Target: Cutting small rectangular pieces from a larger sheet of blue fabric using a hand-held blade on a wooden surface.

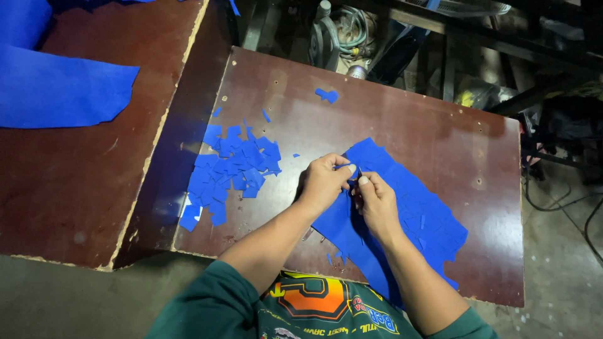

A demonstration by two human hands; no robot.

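Brown worn tabletop, grey concrete floor; both hands' grip pinches blue sheet.

Left hand: bare from where I watch; no glove, no ring or watch that I can make out.
Right hand: bare too; I see short nails catching the light on thumb and forefinger.
Forearms: both uncovered from wrist up to near the elbow; no bands, no straps.
Sleeves: dark green, soft knit, ending above the elbows; I see the left one bulky and creased, the right only as a sliver at the bottom edge.
Shirt front: same dark green, carrying a large printed graphic in orange and yellow with blue and white lettering below.
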